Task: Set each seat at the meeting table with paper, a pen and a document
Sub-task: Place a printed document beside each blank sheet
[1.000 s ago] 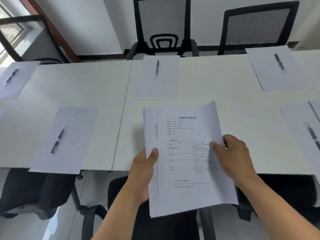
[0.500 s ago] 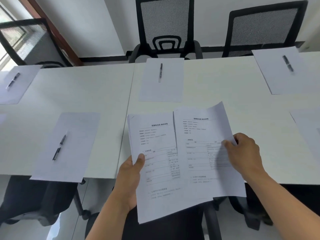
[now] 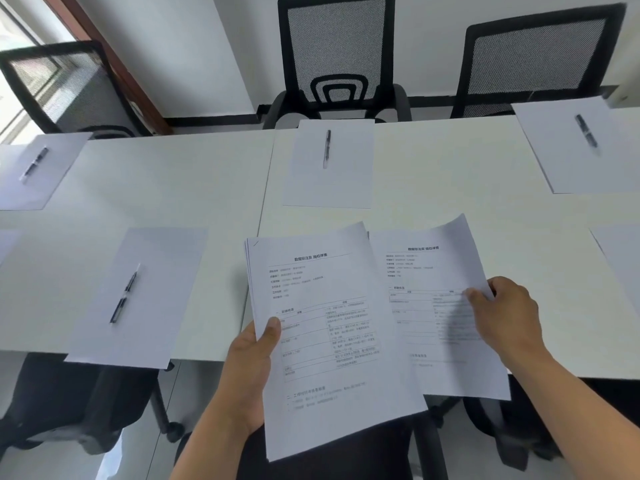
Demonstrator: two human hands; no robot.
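Over the near edge of the white meeting table (image 3: 433, 174) our left hand (image 3: 251, 372) grips the stack of documents (image 3: 329, 341), thumb clamped on its left margin. Our right hand (image 3: 509, 317) pinches the single top document (image 3: 436, 306), which overlapped the stack half a second ago and now sits pulled out to its right, only the edges overlapping. The blank sheet (image 3: 329, 168) across from us and its pen (image 3: 326, 148) have not moved.

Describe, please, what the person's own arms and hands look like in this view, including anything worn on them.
Both forearms are bare up to the bottom edge of the frame, with no sleeve in sight. The left hand and the right hand wear no gloves, and no ring, watch or bracelet shows on the parts visible. Fingernails look short and unpainted. No markings can be made out.
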